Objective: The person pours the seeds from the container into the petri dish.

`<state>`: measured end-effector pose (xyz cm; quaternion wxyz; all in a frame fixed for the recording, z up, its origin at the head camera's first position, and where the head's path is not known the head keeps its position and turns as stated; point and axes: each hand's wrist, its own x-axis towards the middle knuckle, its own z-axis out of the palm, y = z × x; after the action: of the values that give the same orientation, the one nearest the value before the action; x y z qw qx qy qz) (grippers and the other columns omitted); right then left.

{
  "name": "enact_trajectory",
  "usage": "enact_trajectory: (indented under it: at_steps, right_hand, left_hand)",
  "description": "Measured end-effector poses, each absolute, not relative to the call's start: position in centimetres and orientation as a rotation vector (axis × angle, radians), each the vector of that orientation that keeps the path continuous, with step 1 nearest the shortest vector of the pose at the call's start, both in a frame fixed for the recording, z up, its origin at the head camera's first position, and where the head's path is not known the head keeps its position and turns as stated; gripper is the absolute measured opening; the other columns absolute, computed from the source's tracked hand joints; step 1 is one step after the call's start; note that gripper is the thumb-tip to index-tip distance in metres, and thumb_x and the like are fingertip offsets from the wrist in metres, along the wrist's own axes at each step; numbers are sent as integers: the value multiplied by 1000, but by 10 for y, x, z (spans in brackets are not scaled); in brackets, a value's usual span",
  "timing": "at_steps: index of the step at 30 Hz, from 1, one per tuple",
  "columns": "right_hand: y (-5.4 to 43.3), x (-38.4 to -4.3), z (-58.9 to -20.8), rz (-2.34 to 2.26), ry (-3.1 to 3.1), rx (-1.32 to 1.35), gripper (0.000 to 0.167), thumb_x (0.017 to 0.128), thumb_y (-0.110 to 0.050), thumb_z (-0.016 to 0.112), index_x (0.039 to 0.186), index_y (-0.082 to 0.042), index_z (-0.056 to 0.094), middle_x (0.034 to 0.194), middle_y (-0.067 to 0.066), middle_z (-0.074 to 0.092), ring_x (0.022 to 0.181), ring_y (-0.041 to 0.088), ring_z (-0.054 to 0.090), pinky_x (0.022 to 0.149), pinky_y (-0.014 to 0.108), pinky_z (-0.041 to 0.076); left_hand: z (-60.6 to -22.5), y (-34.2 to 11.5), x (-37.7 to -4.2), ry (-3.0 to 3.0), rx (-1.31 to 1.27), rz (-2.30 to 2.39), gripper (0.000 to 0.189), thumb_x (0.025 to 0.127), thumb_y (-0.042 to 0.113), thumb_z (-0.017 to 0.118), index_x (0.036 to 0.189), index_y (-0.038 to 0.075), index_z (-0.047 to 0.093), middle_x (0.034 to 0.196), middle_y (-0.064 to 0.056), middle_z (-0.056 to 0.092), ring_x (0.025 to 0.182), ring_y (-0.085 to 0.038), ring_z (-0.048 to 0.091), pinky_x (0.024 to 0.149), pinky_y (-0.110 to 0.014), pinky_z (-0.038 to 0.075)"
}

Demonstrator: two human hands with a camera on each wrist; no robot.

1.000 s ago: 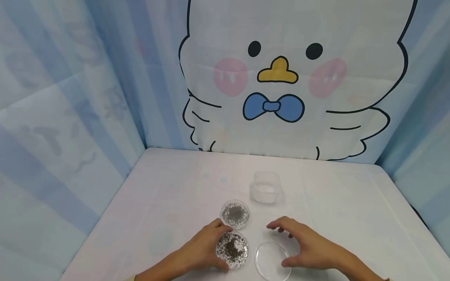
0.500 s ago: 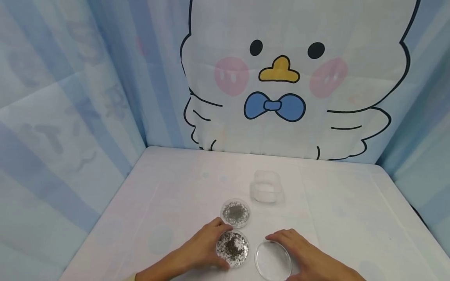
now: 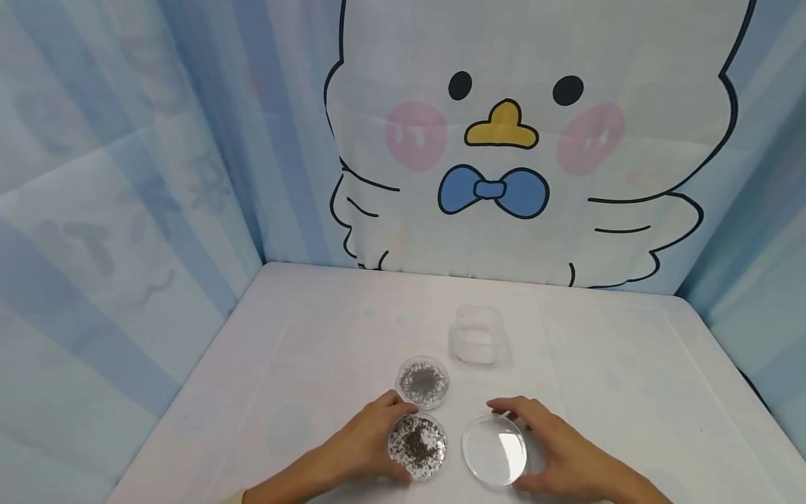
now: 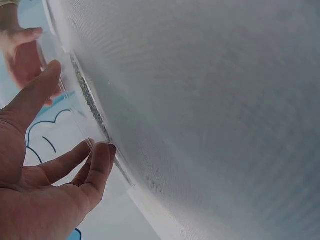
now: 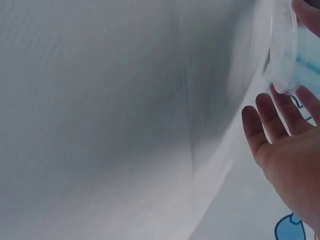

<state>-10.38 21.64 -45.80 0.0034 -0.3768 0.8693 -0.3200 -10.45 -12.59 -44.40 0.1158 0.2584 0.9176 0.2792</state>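
My left hand (image 3: 365, 444) grips a round clear petri dish (image 3: 417, 446) by its edge, thumb and fingers on opposite sides. Dark grains lie scattered in that dish, which rests on the table. In the left wrist view the fingertips (image 4: 102, 155) press on the dish's side. To the right, my right hand (image 3: 563, 455) pinches a clear round lid (image 3: 494, 451) by its rim, off the table and with a bright reflection on it. The right wrist view shows the lid (image 5: 284, 47) between thumb and fingers, partly cut off by the frame edge.
Just beyond the left-hand dish stands a second petri dish (image 3: 423, 382) with greyer, finer-looking grains. A clear rectangular plastic box (image 3: 478, 336) sits farther back. The white-covered table (image 3: 302, 329) is bordered by printed curtains (image 3: 126, 210).
My right hand has come down onto the clear lid, taken hold of its rim and raised it from the table. The left hand stays on its dish.
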Motion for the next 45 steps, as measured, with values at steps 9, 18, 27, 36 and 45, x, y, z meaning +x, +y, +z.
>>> enact_trajectory:
  at_steps: [9, 18, 27, 36, 45]
  right_hand:
    - [230, -111, -451, -1213, 2713, -1123, 99, 71, -22, 98, 154, -14, 44, 141, 2, 62, 123, 11, 58, 93, 27, 53]
    - [238, -111, -442, -1568, 2439, -860, 93, 82, -6, 88, 158, -18, 36, 144, 14, 47, 134, 16, 58, 109, 12, 42]
    - [237, -112, -442, -1596, 2429, -694, 88, 80, -4, 87, 152, -11, 37, 144, 20, 44, 127, 15, 58, 98, 28, 57]
    - [231, -115, -450, -1526, 2528, -946, 79, 73, -3, 92, 140, -6, 51, 138, 18, 57, 128, 12, 56, 103, 21, 52]
    - [213, -117, -457, -1200, 2746, -1183, 70, 66, -7, 94, 127, -20, 61, 137, 1, 62, 126, 9, 59, 107, 21, 46]
  left_hand:
    - [-444, -127, -104, 2685, 752, 818, 92, 60, 37, 102, 138, 6, 62, 126, 0, 59, 115, -15, 60, 105, -37, 53]
    - [-444, -127, -104, 2687, 761, 824, 91, 61, 36, 102, 138, 6, 62, 127, -1, 59, 116, -16, 60, 105, -37, 53]
    - [-443, -128, -104, 2687, 783, 839, 92, 61, 36, 102, 138, 6, 62, 127, -2, 58, 116, -17, 61, 105, -37, 53]
    - [-443, -128, -103, 2682, 783, 845, 90, 62, 35, 102, 138, 6, 62, 124, 0, 58, 112, -14, 60, 103, -35, 53]
    - [-444, -127, -104, 2684, 778, 812, 92, 62, 38, 101, 139, 6, 62, 125, 0, 58, 115, -15, 60, 105, -36, 53]
